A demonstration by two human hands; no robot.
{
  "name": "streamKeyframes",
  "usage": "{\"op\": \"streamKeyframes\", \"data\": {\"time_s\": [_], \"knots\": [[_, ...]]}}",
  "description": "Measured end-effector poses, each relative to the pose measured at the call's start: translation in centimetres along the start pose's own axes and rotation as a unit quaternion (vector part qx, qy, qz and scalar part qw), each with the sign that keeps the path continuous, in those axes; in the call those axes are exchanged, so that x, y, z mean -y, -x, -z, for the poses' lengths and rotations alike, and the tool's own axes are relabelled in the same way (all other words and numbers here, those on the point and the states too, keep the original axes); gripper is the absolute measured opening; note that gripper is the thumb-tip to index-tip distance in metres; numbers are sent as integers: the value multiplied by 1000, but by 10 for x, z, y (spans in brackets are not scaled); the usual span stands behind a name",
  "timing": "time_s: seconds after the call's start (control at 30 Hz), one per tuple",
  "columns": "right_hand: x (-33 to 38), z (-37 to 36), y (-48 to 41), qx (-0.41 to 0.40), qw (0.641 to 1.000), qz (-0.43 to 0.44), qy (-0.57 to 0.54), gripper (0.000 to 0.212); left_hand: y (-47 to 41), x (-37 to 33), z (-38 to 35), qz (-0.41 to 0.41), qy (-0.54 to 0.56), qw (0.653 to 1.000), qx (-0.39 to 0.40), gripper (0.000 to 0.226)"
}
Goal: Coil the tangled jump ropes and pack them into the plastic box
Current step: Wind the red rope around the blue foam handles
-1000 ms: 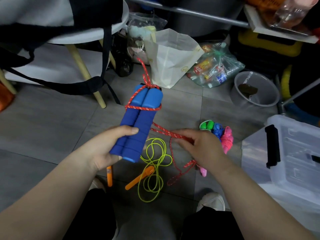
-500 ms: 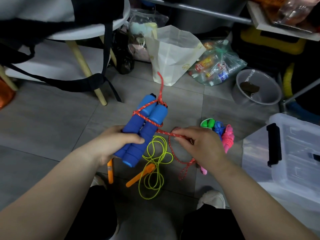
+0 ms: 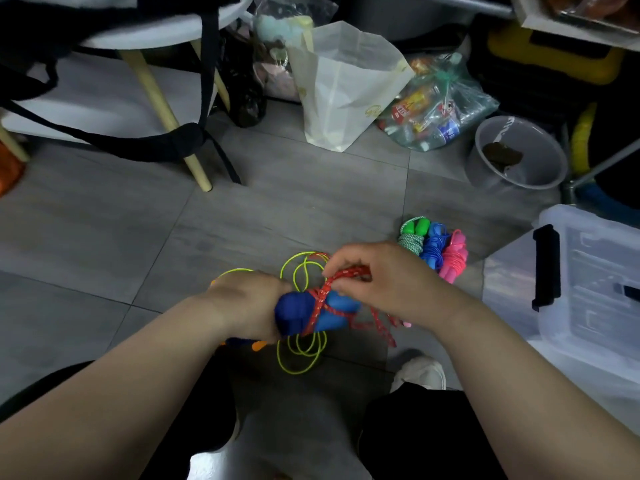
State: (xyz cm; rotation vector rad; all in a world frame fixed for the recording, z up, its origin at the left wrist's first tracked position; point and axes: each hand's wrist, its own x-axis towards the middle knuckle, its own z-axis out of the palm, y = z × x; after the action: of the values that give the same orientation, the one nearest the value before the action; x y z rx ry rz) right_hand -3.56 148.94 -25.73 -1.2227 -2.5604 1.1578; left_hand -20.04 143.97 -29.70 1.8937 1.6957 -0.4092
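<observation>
My left hand (image 3: 247,304) grips the two blue foam handles (image 3: 313,311) of a jump rope, low over the floor and pointing right. Its red speckled rope (image 3: 323,296) crosses the handles, and my right hand (image 3: 384,282) pinches that rope just above them; loose loops trail below right. Under my hands a yellow-green rope (image 3: 301,348) with orange handles lies tangled on the tiles. Three coiled ropes, green (image 3: 412,237), blue (image 3: 434,247) and pink (image 3: 455,256), lie side by side to the right. The clear plastic box (image 3: 588,282) with a black latch stands at the right edge.
A white stool with wooden legs (image 3: 162,109) and black bag straps stands at the back left. A white paper bag (image 3: 346,84), a bag of bottles (image 3: 433,109) and a grey bucket (image 3: 516,154) line the back. My shoe (image 3: 420,374) is below my hands.
My left hand has lowered and turned the blue handles from upright to lying across, close to the floor. My right hand moved in over them with the red rope, wrapping it tighter.
</observation>
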Motion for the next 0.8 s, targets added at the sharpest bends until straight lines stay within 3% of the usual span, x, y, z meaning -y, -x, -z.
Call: {"op": "streamKeyframes", "data": {"time_s": [0.13, 0.27, 0.37, 0.5, 0.63, 0.7, 0.8], "knots": [[-7, 4, -1, 13, 999, -23, -29, 16, 2, 1, -8, -107, -41, 993, 3, 29], [-18, 6, -2, 39, 998, -54, -17, 12, 4, 2, -23, -205, -95, 973, -53, 31], [-26, 3, -5, 26, 993, -67, -96, 4, 8, 4, -20, -228, -63, 968, -88, 32], [-29, -6, -10, -9, 966, -102, -237, 3, 20, -9, 4, -221, 34, 970, -96, 34], [-31, -10, -14, -13, 952, -124, -279, 29, 27, -8, 18, -206, 205, 954, -74, 38], [-32, -5, -10, -22, 928, -142, -345, 24, 25, 1, 22, -187, 331, 922, -73, 32], [-27, 0, -4, -98, 911, -178, -359, 16, 23, 10, 31, -175, 531, 826, -76, 42]]}}
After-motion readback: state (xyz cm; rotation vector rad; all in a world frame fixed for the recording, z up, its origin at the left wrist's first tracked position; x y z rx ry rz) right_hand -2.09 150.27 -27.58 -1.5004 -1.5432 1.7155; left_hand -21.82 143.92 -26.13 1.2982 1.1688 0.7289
